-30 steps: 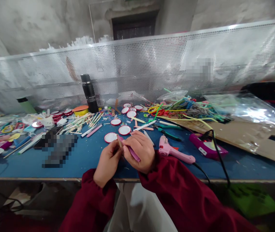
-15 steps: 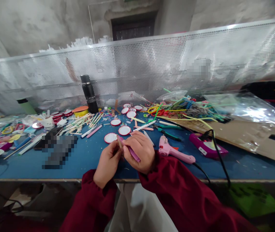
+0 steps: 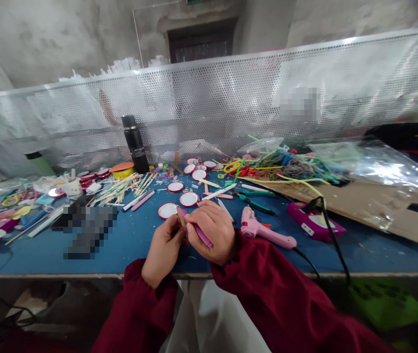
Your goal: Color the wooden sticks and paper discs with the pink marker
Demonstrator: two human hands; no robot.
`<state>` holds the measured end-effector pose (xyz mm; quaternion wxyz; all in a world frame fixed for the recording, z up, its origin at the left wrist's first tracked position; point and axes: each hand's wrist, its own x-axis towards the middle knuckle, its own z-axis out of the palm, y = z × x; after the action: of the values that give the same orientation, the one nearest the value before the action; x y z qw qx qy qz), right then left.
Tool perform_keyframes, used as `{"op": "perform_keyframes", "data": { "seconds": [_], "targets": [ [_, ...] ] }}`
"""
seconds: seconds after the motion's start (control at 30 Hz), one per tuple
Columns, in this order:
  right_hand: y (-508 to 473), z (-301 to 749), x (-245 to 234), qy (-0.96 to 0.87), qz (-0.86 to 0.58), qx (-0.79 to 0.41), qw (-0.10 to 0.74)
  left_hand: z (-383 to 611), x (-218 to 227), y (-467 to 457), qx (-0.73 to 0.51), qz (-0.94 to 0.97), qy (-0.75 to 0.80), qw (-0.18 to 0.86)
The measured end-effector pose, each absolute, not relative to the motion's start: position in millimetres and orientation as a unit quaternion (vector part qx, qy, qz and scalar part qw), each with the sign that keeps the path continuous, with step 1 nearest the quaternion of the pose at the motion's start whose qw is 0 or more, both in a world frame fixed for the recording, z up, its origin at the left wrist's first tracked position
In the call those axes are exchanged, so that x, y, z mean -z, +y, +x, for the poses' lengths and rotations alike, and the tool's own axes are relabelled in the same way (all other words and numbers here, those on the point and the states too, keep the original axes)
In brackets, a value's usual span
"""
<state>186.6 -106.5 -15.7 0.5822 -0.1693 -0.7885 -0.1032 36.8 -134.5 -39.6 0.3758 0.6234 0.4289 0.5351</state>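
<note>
Both hands together over the worktop (image 3: 128,240), close to its near edge, about mid-length. My right hand (image 3: 212,230) has its fingers closed around a pink stick (image 3: 198,231). My left hand (image 3: 164,247) pinches a small tan piece (image 3: 181,215) against the stick's far end. Pink glue gun (image 3: 264,230) lies just right of the hands. Red-rimmed white discs (image 3: 189,198) sit just beyond them.

We find no text, label, brand or number that can be read anywhere, neither on the black bottle (image 3: 134,142), the pink glue gun (image 3: 264,232) nor the bench (image 3: 128,240).
</note>
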Motion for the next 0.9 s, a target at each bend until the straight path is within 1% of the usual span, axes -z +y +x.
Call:
{"op": "perform_keyframes", "data": {
  "seconds": [0.9],
  "targets": [
    [-107.1,186.3,16.4,-0.789,-0.180,0.098,0.579,36.6,41.3,-133.6,-0.527,0.629,0.430,0.375]
  ]
}}
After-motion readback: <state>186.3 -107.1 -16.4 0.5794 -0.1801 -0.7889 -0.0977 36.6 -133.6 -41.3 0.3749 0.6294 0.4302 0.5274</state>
